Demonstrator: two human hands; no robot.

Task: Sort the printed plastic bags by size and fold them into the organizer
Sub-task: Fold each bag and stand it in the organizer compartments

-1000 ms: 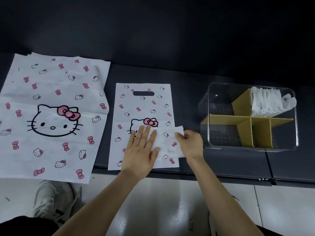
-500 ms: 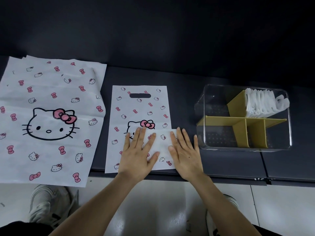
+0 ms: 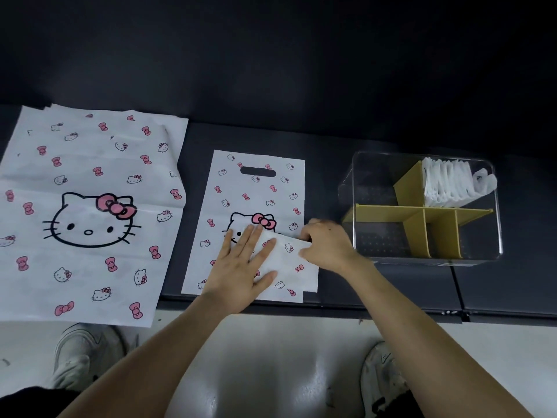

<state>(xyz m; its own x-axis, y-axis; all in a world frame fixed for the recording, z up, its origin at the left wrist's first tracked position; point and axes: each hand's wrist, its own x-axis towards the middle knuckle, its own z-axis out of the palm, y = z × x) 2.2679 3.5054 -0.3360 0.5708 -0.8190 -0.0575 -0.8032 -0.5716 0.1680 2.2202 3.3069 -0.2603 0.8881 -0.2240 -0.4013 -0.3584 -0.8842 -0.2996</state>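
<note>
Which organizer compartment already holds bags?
The back-right compartment of the organizer: folded white bags stand in it; the other compartments show none.

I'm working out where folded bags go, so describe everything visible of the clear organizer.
The organizer is a clear, rigid-looking plastic box standing upright on the dark table. Yellow dividers split it into compartments; only the back right one holds anything, a row of folded white bags. The right hand, pinching a folded bag, is near its front left corner, not touching.
</note>
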